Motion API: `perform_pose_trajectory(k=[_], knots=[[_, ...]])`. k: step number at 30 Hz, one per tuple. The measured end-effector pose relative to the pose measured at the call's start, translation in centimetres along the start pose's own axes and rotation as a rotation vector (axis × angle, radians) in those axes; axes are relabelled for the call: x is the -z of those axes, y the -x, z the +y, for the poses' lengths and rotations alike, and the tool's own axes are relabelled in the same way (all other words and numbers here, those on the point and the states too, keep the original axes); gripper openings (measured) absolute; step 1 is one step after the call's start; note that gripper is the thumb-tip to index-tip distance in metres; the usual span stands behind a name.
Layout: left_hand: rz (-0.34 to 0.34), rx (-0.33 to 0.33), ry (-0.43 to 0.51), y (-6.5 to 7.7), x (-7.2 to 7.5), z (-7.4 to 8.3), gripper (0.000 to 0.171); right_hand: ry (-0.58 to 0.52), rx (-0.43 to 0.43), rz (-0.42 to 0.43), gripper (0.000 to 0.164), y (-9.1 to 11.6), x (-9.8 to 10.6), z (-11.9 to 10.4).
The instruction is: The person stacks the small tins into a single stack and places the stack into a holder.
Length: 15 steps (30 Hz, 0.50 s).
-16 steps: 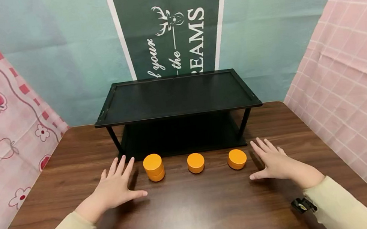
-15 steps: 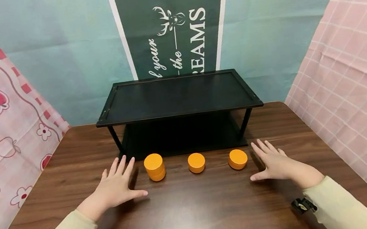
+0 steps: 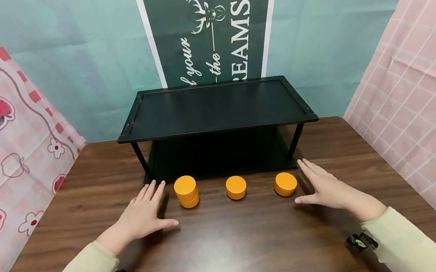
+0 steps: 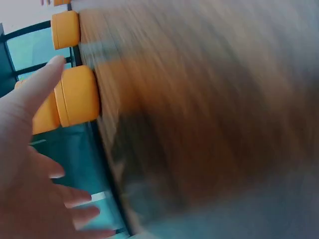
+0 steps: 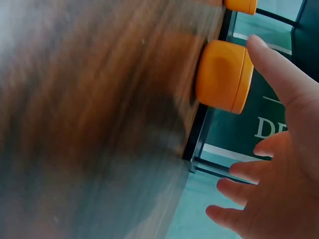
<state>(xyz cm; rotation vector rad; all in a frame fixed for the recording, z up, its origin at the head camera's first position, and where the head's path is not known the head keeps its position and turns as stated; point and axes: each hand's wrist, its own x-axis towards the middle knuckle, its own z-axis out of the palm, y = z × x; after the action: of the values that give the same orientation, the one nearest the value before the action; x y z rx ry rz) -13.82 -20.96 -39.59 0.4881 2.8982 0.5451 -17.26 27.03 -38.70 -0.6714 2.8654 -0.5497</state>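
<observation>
In the head view, several round orange lidded containers stand in a row on the table. Two of them form a stack [image 3: 186, 192] at the left, a single container [image 3: 236, 187] sits in the middle, and another single container [image 3: 285, 184] is at the right. My left hand [image 3: 142, 216] is just left of the stack, fingers extended and thumb out, holding nothing. Beside the right container, my right hand [image 3: 329, 188] also has straight fingers and an outstretched thumb, with nothing in it. The right wrist view shows that container [image 5: 222, 74] near the thumb tip.
Directly behind the row stands a black two-tier shelf [image 3: 219, 109] on thin posts. The brown wooden table [image 3: 230, 242] reaches back to a teal curtain [image 3: 311, 31] with white lettering on a dark panel. Pink patterned cloths hang at both sides.
The head view has tilted slightly, so the scene sits a little higher and further right. My right hand has come a bit closer to the right container. The containers stay where they were.
</observation>
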Motion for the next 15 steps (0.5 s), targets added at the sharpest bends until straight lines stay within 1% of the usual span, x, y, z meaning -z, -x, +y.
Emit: perform_pose_trajectory(k=[4,6,11,13,15], knots=[[-0.033,-0.023,0.291,-0.7,-0.3,0.1,0.098,-0.098,0.014,-0.017,0.104,-0.2,-0.1,-0.3],[-0.026,-0.021,0.373,-1.0,-0.7,0.3,0.091,-0.128,0.002,-0.034,0.103,-0.1,-0.3,-0.4],[0.036,-0.043,0.479,-1.9,-1.4,1.4,0.071,-0.147,-0.026,-0.047,0.100,0.1,-0.6,-0.5],[0.061,-0.049,0.495,-2.0,-1.6,1.7,0.065,-0.147,-0.029,-0.055,0.100,0.1,-0.7,-0.5],[0.072,-0.042,0.503,-1.9,-1.6,1.8,0.061,-0.144,-0.027,-0.062,0.100,0.1,-0.8,-0.5]])
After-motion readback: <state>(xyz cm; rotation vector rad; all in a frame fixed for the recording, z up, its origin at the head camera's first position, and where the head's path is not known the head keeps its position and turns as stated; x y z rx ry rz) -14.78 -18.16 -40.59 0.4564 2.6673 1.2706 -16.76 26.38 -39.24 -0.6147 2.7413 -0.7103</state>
